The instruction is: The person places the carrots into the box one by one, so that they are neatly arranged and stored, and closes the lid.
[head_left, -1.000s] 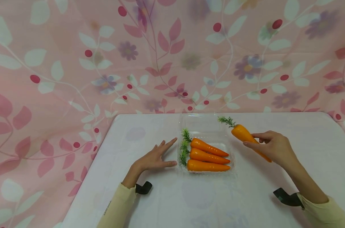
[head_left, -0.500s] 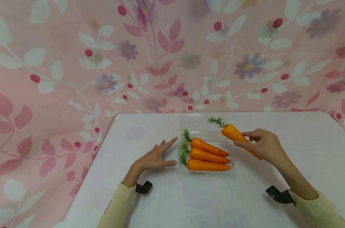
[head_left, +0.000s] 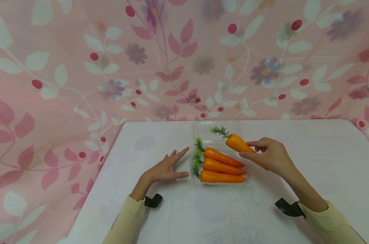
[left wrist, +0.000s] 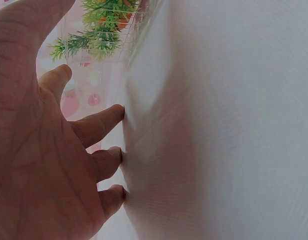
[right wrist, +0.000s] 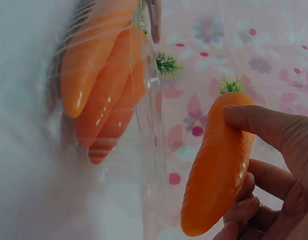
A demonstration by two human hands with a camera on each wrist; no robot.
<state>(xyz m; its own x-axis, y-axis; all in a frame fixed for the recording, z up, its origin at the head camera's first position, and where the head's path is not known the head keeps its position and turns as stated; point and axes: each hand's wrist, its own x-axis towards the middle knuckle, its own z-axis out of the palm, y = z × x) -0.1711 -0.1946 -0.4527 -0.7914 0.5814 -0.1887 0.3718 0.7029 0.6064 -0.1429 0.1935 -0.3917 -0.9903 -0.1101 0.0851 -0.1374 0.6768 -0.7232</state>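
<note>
My right hand point(head_left: 271, 154) pinches an orange carrot point(head_left: 237, 143) with a green leafy top between thumb and fingers. It holds the carrot tilted above the back right part of a clear plastic box point(head_left: 248, 159). Three more carrots point(head_left: 223, 177) lie side by side in the box, their leafy tops point(head_left: 197, 157) at its left wall. In the right wrist view, the held carrot point(right wrist: 219, 165) is apart from the box wall point(right wrist: 153, 110). My left hand point(head_left: 166, 169) has its fingers spread at the box's left side, with several fingertips point(left wrist: 116, 112) on the table.
The box's clear lid point(head_left: 202, 127) lies folded back behind it. A white cloth covers the table point(head_left: 202, 213), whose far edge meets a pink floral curtain point(head_left: 178, 61). Dark wrist mounts point(head_left: 289, 207) stick out from both sleeves.
My right hand has moved left with the carrot, from beside the box to over its back part. My left hand and the three carrots in the box have stayed put.
</note>
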